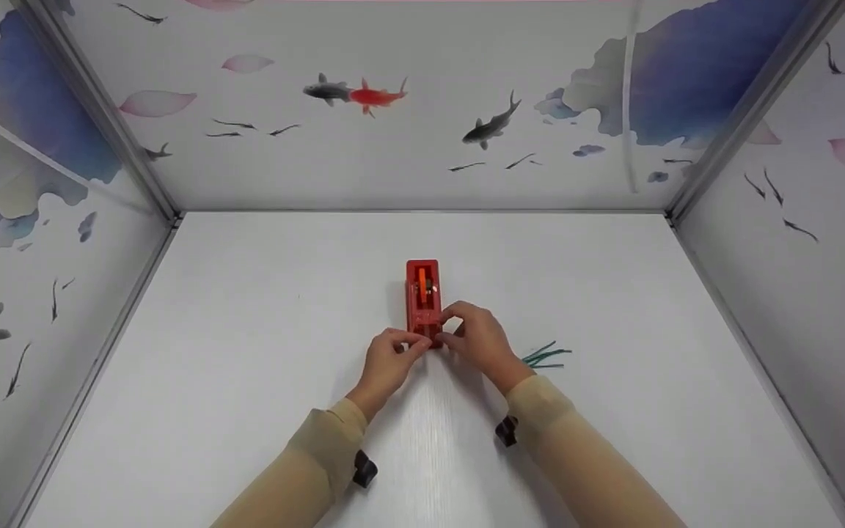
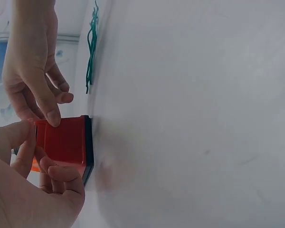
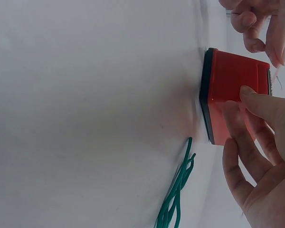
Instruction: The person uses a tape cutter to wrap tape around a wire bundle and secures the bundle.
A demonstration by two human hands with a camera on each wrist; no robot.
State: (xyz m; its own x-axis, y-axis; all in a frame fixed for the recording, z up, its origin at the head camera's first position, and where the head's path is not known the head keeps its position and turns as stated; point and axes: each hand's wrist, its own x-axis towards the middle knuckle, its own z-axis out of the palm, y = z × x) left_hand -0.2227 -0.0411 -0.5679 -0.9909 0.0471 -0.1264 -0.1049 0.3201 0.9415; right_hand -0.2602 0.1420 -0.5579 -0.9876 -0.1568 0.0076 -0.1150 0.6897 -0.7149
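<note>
On a smooth white surface [image 1: 246,352], a red, box-shaped tape dispenser [image 1: 426,315] with an orange wheel [image 1: 422,284] stands near the middle, thin green strands [image 1: 541,357] lying to its right. The right hand [image 1: 480,339] grips the dispenser's front corner, while the left hand [image 1: 387,364] pinches what seems faint clear tape [image 3: 276,75] at the toothed edge [image 3: 270,80]. Drawing tape out looks like the step in hand; the next move probably calls for a steady pull against the braced dispenser.
</note>
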